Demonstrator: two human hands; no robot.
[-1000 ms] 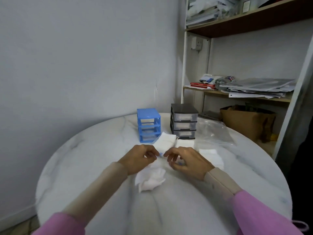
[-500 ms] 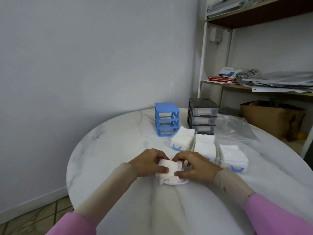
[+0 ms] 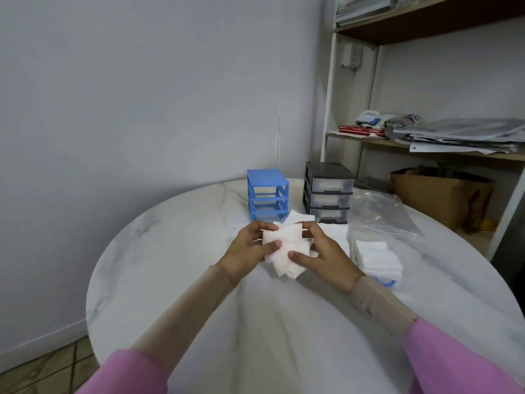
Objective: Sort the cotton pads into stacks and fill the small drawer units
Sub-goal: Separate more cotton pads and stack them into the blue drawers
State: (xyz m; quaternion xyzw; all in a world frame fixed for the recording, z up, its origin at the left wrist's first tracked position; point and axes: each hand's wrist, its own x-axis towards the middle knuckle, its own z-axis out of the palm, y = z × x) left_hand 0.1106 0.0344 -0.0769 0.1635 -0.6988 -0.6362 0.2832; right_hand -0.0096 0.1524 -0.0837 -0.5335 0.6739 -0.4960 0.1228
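A loose bundle of white cotton pads (image 3: 285,251) is held above the marble table (image 3: 176,251). My left hand (image 3: 247,251) grips its left side and my right hand (image 3: 324,254) grips its right side, thumbs on the front. Behind them stand a blue drawer frame (image 3: 267,197) with no drawers in it and a black drawer unit (image 3: 329,191) with clear drawers. More pads lie behind my hands (image 3: 298,216). To the right a drawer with a blue handle (image 3: 379,260) holds stacked pads, and another pile (image 3: 338,234) is partly hidden by my right hand.
A clear plastic bag (image 3: 383,211) lies right of the black unit. A shelf rack (image 3: 426,146) with papers and a cardboard box (image 3: 437,194) stands behind the table on the right. A plain wall is on the left.
Both hands gathered the crumpled pads off the table and lifted them as one bundle. The head camera shifted, so the drawer units now sit further right in view.
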